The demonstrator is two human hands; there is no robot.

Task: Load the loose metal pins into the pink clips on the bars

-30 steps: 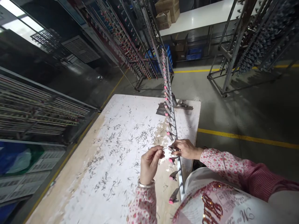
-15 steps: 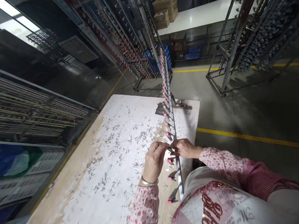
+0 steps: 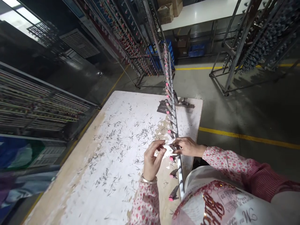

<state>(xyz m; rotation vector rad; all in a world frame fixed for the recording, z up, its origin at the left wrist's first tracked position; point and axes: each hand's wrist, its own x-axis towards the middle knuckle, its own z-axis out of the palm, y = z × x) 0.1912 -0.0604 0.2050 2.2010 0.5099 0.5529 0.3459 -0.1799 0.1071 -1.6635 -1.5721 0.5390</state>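
Observation:
A long metal bar (image 3: 180, 175) with a row of pink-tipped clips (image 3: 169, 132) runs along the right side of the worn white table (image 3: 77, 187). My right hand (image 3: 188, 146) pinches one clip on the bar. My left hand (image 3: 152, 159) is just left of it, thumb and forefinger pinched on a thin metal pin whose tip points at that clip. Several small thin metal pins (image 3: 117, 147) lie scattered over the tabletop.
Tall metal racks (image 3: 126, 34) hung with clips stand beyond the table, another rack (image 3: 243, 37) at the right. Stacked rods (image 3: 35, 106) lie at the left. Yellow floor lines (image 3: 248, 137) cross the concrete. A white bench (image 3: 201, 14) with cardboard boxes stands behind.
My left hand drew close to the clip, then pulled slightly back with its fingers partly spread. My right hand stayed on the clip. The view shifted a little.

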